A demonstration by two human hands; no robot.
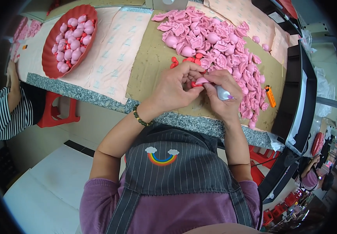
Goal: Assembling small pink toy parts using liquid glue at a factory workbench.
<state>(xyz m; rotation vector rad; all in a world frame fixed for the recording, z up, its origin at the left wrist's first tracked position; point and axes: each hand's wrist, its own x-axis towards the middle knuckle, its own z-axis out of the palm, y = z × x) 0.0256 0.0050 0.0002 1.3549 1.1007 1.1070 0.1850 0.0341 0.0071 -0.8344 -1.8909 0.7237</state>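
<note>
My left hand (pixel 172 87) pinches a small red piece (pixel 194 84) between thumb and fingers, above the near part of the brown board. A pink, rounded piece (pixel 202 80) sits against the red one, where the fingertips of both hands meet. My right hand (pixel 226 107) touches this pink piece with thumb and forefinger, and a small whitish squeeze bottle (pixel 223 93) with a purple tip is tucked in its palm. Just beyond the hands lie several loose red pieces (pixel 192 60). A large heap of pink moulded pieces (pixel 219 48), some round and some ear-shaped, spreads behind and to the right.
A scalloped red bowl (pixel 52 41) of pink balls with red parts stands at the left. An orange and black tool (pixel 270 96) lies right of the heap, near a black rack (pixel 293 93). Another person's striped sleeve (pixel 6 115) shows at the far left, by a red stool (pixel 59 113).
</note>
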